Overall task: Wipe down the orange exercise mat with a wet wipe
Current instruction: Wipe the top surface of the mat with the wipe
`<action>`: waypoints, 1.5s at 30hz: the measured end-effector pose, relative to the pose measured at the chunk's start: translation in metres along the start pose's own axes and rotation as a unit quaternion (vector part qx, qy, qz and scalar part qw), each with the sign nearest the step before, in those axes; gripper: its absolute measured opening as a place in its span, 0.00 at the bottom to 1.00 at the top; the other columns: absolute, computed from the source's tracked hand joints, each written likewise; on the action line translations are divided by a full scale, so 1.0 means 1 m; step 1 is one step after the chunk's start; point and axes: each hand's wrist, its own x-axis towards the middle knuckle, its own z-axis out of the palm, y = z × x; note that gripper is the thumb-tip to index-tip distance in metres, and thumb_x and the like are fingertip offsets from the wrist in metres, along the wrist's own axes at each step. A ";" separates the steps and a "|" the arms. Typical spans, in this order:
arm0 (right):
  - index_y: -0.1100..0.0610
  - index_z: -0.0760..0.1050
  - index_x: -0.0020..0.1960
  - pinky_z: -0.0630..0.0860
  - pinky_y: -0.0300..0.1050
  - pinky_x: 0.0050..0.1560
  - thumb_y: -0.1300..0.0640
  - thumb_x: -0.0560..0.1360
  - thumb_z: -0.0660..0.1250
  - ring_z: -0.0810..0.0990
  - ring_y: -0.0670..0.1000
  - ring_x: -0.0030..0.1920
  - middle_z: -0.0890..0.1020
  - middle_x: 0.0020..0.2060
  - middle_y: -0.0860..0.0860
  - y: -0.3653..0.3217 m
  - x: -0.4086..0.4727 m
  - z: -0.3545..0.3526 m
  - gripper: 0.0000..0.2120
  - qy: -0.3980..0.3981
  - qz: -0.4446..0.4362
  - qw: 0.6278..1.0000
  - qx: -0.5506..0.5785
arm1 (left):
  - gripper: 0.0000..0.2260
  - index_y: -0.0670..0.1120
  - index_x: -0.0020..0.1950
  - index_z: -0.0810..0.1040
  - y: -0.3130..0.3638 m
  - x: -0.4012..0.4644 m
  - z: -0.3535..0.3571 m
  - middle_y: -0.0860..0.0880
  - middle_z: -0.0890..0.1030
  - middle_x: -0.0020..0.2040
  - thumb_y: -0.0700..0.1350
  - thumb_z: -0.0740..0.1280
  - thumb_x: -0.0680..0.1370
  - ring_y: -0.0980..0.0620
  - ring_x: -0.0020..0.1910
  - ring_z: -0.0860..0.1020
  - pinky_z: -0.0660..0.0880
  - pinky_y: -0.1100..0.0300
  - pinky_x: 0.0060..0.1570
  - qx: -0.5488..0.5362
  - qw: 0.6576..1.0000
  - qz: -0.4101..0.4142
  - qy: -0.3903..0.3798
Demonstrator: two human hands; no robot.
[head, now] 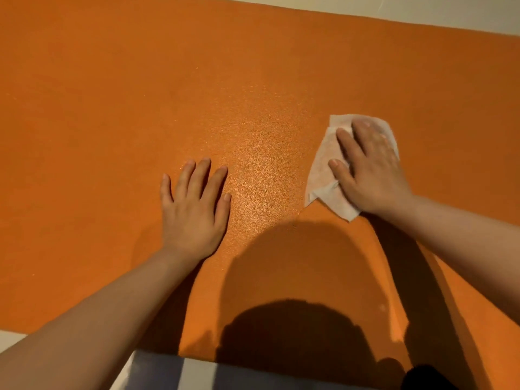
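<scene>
The orange exercise mat (140, 94) fills almost the whole view, lying flat on the floor. A white wet wipe (323, 170), partly crumpled, lies on the mat right of centre. My right hand (371, 170) presses flat on the wipe with straight fingers, covering its right half. My left hand (194, 206) rests palm down on the bare mat left of centre, fingers spread and holding nothing. A faint damp sheen shows on the mat between the two hands.
Pale floor (422, 9) shows beyond the mat's far edge at the top right. The mat's near edge runs along the bottom, with light floor (157, 372) below it. My head's shadow falls on the mat near the bottom centre.
</scene>
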 end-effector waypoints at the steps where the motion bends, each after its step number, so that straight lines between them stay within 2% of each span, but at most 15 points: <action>1: 0.53 0.53 0.80 0.41 0.54 0.77 0.35 0.77 0.41 0.46 0.56 0.79 0.50 0.80 0.56 -0.001 0.004 -0.003 0.36 -0.012 0.008 1.000 -0.014 | 0.22 0.49 0.73 0.71 0.000 0.000 0.000 0.44 0.69 0.74 0.54 0.53 0.82 0.42 0.75 0.63 0.52 0.37 0.72 -0.002 1.000 0.001 0.002; 5: 0.51 0.43 0.81 0.36 0.63 0.75 0.41 0.81 0.40 0.40 0.54 0.79 0.43 0.80 0.54 -0.043 0.012 0.002 0.30 -0.056 0.033 0.996 -0.060 | 0.23 0.49 0.75 0.68 0.003 0.003 0.002 0.45 0.68 0.75 0.55 0.51 0.82 0.44 0.76 0.61 0.48 0.40 0.73 -0.006 1.000 -0.015 0.002; 8: 0.49 0.38 0.80 0.33 0.65 0.73 0.42 0.80 0.35 0.36 0.52 0.78 0.41 0.80 0.53 -0.091 -0.019 0.025 0.30 -0.069 -0.025 0.996 -0.055 | 0.25 0.49 0.77 0.66 0.004 0.007 0.001 0.45 0.65 0.77 0.55 0.50 0.82 0.45 0.77 0.59 0.47 0.41 0.74 0.001 0.999 -0.032 -0.010; 12: 0.52 0.58 0.79 0.44 0.67 0.74 0.44 0.81 0.47 0.51 0.54 0.79 0.55 0.79 0.54 -0.126 -0.089 0.052 0.28 -0.040 -0.138 0.990 -0.007 | 0.26 0.49 0.78 0.64 0.003 0.007 0.003 0.45 0.62 0.78 0.55 0.47 0.81 0.46 0.78 0.56 0.45 0.40 0.74 0.004 0.999 -0.040 -0.024; 15: 0.50 0.60 0.78 0.51 0.65 0.73 0.43 0.81 0.50 0.55 0.53 0.78 0.59 0.78 0.52 -0.113 -0.106 0.059 0.27 -0.047 -0.152 0.987 -0.024 | 0.26 0.50 0.77 0.64 0.001 0.007 0.004 0.45 0.62 0.78 0.55 0.48 0.81 0.46 0.78 0.55 0.47 0.39 0.74 0.006 0.999 -0.039 -0.024; 17: 0.48 0.57 0.78 0.48 0.62 0.75 0.41 0.81 0.48 0.52 0.51 0.79 0.57 0.79 0.51 -0.096 -0.101 0.054 0.27 -0.027 -0.069 0.997 -0.015 | 0.26 0.50 0.77 0.64 -0.001 0.007 0.004 0.44 0.62 0.78 0.55 0.48 0.81 0.45 0.78 0.56 0.48 0.38 0.74 0.011 0.999 -0.040 -0.023; 19: 0.44 0.50 0.80 0.36 0.56 0.76 0.39 0.81 0.44 0.42 0.47 0.79 0.48 0.80 0.47 -0.079 -0.096 0.046 0.28 0.000 0.095 0.995 0.021 | 0.26 0.50 0.77 0.64 -0.002 0.006 0.004 0.44 0.62 0.78 0.55 0.48 0.81 0.45 0.78 0.56 0.48 0.39 0.73 0.013 0.999 -0.042 -0.024; 23: 0.46 0.43 0.80 0.31 0.57 0.75 0.40 0.83 0.44 0.35 0.47 0.78 0.40 0.79 0.48 -0.060 -0.102 0.033 0.29 -0.005 0.309 0.950 0.052 | 0.26 0.50 0.77 0.65 0.001 0.007 0.005 0.44 0.63 0.77 0.55 0.49 0.80 0.44 0.77 0.57 0.47 0.39 0.73 0.004 0.999 -0.038 -0.017; 27: 0.48 0.43 0.81 0.35 0.63 0.74 0.40 0.81 0.40 0.33 0.48 0.77 0.37 0.79 0.50 -0.104 -0.128 0.049 0.30 -0.013 0.300 0.952 0.049 | 0.26 0.50 0.77 0.65 0.008 0.008 0.007 0.43 0.64 0.77 0.55 0.50 0.80 0.45 0.77 0.57 0.48 0.38 0.73 -0.004 0.999 -0.040 -0.013; 30: 0.51 0.56 0.78 0.50 0.67 0.72 0.42 0.80 0.50 0.53 0.56 0.78 0.56 0.78 0.56 -0.168 -0.161 0.075 0.29 0.001 0.174 0.983 0.060 | 0.26 0.50 0.77 0.65 0.006 0.008 0.008 0.43 0.63 0.77 0.54 0.51 0.80 0.45 0.77 0.56 0.47 0.38 0.73 -0.009 0.999 -0.047 -0.013; 34: 0.48 0.57 0.78 0.53 0.63 0.73 0.39 0.81 0.49 0.58 0.55 0.77 0.61 0.77 0.53 -0.187 -0.192 0.089 0.27 0.010 0.084 0.993 0.080 | 0.26 0.50 0.77 0.65 0.003 0.010 0.008 0.43 0.63 0.77 0.54 0.51 0.80 0.44 0.77 0.57 0.48 0.37 0.73 -0.009 0.999 -0.044 -0.010; 36: 0.43 0.53 0.79 0.47 0.54 0.76 0.36 0.81 0.46 0.59 0.55 0.76 0.67 0.75 0.53 -0.160 -0.201 0.082 0.28 -0.026 0.135 0.988 0.068 | 0.26 0.50 0.77 0.65 0.003 0.010 0.008 0.43 0.63 0.77 0.54 0.52 0.80 0.44 0.77 0.57 0.48 0.37 0.73 -0.012 0.999 -0.044 -0.011; 38: 0.42 0.48 0.78 0.38 0.49 0.76 0.32 0.79 0.38 0.51 0.54 0.78 0.59 0.78 0.53 -0.120 -0.209 0.068 0.31 -0.024 0.264 0.960 0.085 | 0.25 0.50 0.77 0.65 0.004 0.009 0.009 0.43 0.63 0.77 0.54 0.52 0.80 0.44 0.77 0.56 0.48 0.37 0.73 -0.016 0.999 -0.044 -0.013; 40: 0.44 0.42 0.79 0.36 0.54 0.77 0.29 0.75 0.31 0.38 0.51 0.79 0.43 0.79 0.52 -0.082 -0.212 0.053 0.37 -0.032 0.378 0.921 0.088 | 0.25 0.49 0.77 0.65 0.004 0.008 0.009 0.42 0.63 0.77 0.54 0.52 0.80 0.44 0.77 0.56 0.47 0.37 0.73 -0.016 0.999 -0.045 -0.012; 45: 0.48 0.39 0.80 0.35 0.62 0.75 0.36 0.76 0.36 0.35 0.51 0.78 0.40 0.79 0.52 -0.069 -0.175 0.038 0.35 -0.023 0.432 0.898 0.079 | 0.26 0.49 0.77 0.64 0.004 0.011 0.008 0.42 0.63 0.77 0.54 0.51 0.80 0.44 0.78 0.56 0.47 0.37 0.73 -0.015 0.999 -0.047 -0.010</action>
